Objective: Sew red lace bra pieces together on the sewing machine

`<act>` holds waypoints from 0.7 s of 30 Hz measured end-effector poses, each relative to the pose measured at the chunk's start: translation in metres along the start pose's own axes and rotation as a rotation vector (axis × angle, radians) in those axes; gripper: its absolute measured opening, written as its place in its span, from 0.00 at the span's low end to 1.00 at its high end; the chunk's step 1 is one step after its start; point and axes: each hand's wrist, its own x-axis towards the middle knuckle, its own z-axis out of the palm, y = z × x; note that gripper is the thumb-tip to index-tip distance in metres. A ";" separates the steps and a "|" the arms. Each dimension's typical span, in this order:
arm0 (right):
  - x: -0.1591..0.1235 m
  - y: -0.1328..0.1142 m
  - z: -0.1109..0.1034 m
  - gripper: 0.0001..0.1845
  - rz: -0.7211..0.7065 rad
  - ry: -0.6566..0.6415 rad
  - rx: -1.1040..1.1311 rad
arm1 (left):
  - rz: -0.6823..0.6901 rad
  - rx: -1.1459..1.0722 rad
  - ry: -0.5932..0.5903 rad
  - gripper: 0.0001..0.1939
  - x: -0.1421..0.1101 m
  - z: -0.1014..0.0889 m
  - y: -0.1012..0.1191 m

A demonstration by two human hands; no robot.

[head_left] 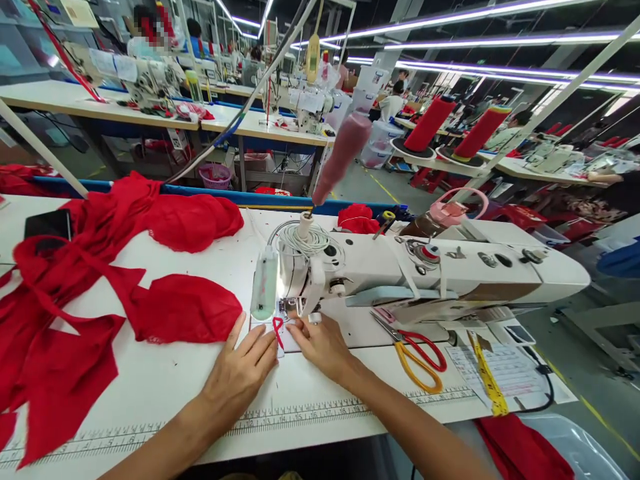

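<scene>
A narrow red ribbon loop (279, 332) lies on a small white piece just in front of the presser foot (289, 307) of a white sewing machine (380, 267). My left hand (240, 370) rests flat on the worktop with its fingers stretched out, fingertips at the left side of the loop. On the other side, my right hand (323, 347) has its fingers bent and drawn together close to the needle area. What these fingertips pinch, if anything, is too small to make out. Red fabric cups (187, 310) lie left of my left hand.
Scissors (413, 353) with red and yellow handles lie right of my right hand. Further right are a yellow tape measure (489, 377) and a written sheet (463, 373). A printed ruler (280, 420) runs along the front edge. More red fabric (65, 360) covers the left side.
</scene>
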 end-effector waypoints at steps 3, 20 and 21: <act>-0.008 0.010 0.000 0.20 -0.167 0.028 -0.162 | 0.013 0.078 -0.050 0.16 -0.002 0.000 0.000; -0.008 0.028 0.008 0.15 -0.423 0.385 -0.308 | 0.048 0.260 -0.011 0.13 0.017 0.004 0.007; -0.008 0.028 0.009 0.14 -0.429 0.400 -0.304 | 0.065 0.298 0.025 0.13 0.017 0.004 0.008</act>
